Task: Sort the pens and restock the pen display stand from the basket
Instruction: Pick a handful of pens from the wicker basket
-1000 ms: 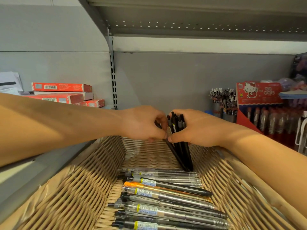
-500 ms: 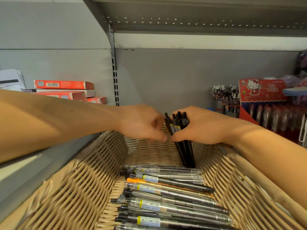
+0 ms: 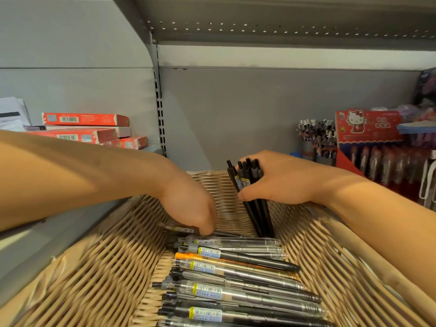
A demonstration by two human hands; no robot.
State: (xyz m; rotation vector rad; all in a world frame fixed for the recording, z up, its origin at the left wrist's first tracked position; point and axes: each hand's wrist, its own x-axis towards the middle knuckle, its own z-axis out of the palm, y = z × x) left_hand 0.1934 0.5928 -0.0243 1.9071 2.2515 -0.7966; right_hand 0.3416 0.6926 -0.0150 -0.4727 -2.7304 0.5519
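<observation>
A wicker basket (image 3: 99,267) fills the lower view, with several pens (image 3: 236,274) lying side by side on its floor. My right hand (image 3: 280,178) grips a bundle of black pens (image 3: 257,208) held upright, tips down on the basket floor. My left hand (image 3: 191,204) reaches down into the basket, and its fingertips touch a dark pen (image 3: 184,229) at the far end of the row. Whether the fingers pinch that pen is hidden by the back of the hand.
Red boxes (image 3: 85,128) are stacked on the shelf at the left. At the right stands a red pen display stand (image 3: 368,128) with a cartoon cat, beside cups of pens (image 3: 316,138). A grey shelf upright (image 3: 160,109) rises behind the basket.
My left hand left the bundle and dropped down to the pens on the basket floor. My right hand kept the black bundle upright, nearly still.
</observation>
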